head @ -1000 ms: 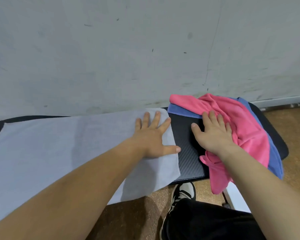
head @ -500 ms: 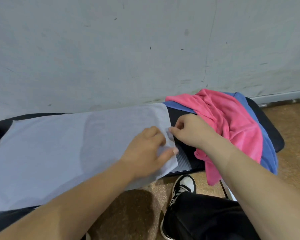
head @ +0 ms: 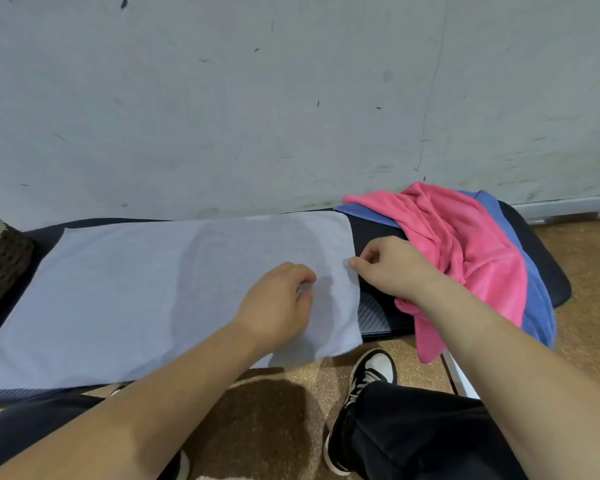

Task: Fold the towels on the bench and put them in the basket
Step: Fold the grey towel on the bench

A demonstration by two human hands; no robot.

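Observation:
A light grey towel [head: 146, 292] lies spread flat along the black bench [head: 548, 268]. My left hand [head: 278, 306] sits on the towel near its right end, fingers curled and pinching a bit of the cloth. My right hand [head: 392, 268] pinches the towel's right edge at about mid-height. A pink towel [head: 465, 251] lies crumpled on a blue towel [head: 534, 306] at the bench's right end, both hanging over the front. A dark woven basket [head: 0, 268] shows at the left edge, only partly in view.
A scuffed grey wall [head: 291, 98] runs right behind the bench. Below are a brown speckled floor [head: 586, 306], my black trouser legs and a black-and-white shoe [head: 371, 372].
A second ago both hands lay flat, the right one on the pink towel. Both have since curled onto the grey towel's right end and pinch it.

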